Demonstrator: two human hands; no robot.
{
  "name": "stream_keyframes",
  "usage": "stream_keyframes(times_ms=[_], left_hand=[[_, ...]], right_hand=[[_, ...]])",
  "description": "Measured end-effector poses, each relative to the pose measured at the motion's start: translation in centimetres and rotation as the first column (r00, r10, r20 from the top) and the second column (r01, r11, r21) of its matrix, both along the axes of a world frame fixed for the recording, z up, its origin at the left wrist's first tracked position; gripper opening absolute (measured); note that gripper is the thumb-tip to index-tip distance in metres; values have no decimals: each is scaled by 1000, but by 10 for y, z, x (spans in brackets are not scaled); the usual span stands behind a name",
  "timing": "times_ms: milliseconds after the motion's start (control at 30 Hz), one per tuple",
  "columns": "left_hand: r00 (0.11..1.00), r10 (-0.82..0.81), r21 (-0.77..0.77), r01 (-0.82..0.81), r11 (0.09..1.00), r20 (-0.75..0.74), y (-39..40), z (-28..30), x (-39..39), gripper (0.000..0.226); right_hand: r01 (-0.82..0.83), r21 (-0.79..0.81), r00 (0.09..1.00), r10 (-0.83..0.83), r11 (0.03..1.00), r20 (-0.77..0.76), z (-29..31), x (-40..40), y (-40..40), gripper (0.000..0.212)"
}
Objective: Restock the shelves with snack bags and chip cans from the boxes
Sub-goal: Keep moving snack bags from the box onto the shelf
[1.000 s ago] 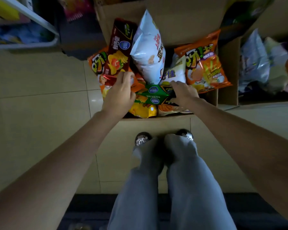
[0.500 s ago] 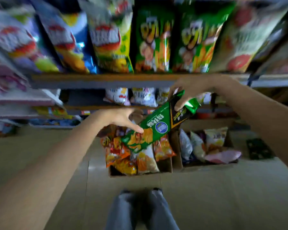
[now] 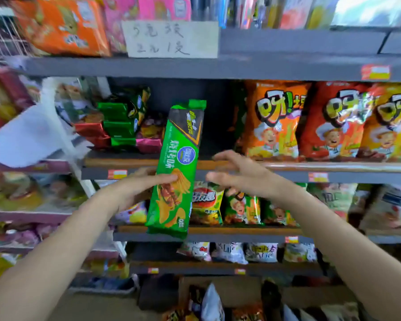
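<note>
I have the green chip pack (image 3: 175, 167) upright in my left hand (image 3: 134, 188), thumb pinching across its front, raised before the dark gap on the shelf (image 3: 218, 164). My right hand (image 3: 239, 174) hovers just beside it, fingers spread, holding nothing. I judge this the placing step: next I push the pack into that gap, beside the stacked green packs (image 3: 122, 121).

A single wide-angle camera sits on the person's head and faces forward, close to the shelves (image 3: 218, 66), which fill the frame from edge to edge. Both forearms reach in from the bottom corners. At the bottom edge the view dips to an open box (image 3: 229, 290) on the floor.
</note>
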State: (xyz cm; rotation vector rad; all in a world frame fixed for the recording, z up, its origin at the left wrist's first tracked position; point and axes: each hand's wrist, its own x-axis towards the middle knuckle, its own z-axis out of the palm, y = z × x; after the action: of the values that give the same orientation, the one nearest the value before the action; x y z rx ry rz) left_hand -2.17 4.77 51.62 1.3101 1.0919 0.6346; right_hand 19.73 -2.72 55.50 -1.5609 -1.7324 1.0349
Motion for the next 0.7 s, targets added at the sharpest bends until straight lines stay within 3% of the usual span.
stream_keyframes(times_ms=[33, 100, 167, 233, 300, 367, 433, 500, 567, 700], left_hand=[[999, 28, 1, -28, 1000, -20, 4, 7, -4, 12], [997, 68, -22, -69, 997, -27, 15, 19, -14, 14], [994, 104, -25, -105, 994, -46, 28, 30, -21, 20], [994, 101, 15, -101, 995, -44, 45, 37, -32, 26], [992, 118, 87, -115, 990, -37, 61, 38, -41, 32], [974, 227, 291, -215, 932, -6, 73, 39, -52, 26], [922, 386, 551, -330, 767, 14, 82, 42, -64, 22], [890, 456, 707, -304, 638, -29, 88, 40, -76, 21], [865, 480, 767, -208, 607, -145, 94, 31, -84, 24], [844, 441, 756, -67, 651, -305, 101, 10, -86, 28]], right_hand=[[-94, -112, 995, 90, 989, -36, -6, -20, 0, 63], [-167, -186, 955, 112, 968, -275, -17, -56, 9, 69], [-75, -187, 854, -34, 979, -519, -23, -80, 24, 60], [43, -201, 740, -166, 979, -652, -20, -97, 40, 48], [101, -189, 679, -206, 977, -705, -14, -107, 55, 44], [148, -168, 651, -224, 975, -725, -2, -114, 71, 38], [183, -177, 626, -253, 967, -738, 12, -120, 88, 24], [232, -224, 588, -320, 947, -743, 21, -125, 107, 21], [288, -277, 550, -395, 917, -736, 22, -133, 127, 24], [404, -332, 475, -506, 852, -720, 14, -147, 161, 29]])
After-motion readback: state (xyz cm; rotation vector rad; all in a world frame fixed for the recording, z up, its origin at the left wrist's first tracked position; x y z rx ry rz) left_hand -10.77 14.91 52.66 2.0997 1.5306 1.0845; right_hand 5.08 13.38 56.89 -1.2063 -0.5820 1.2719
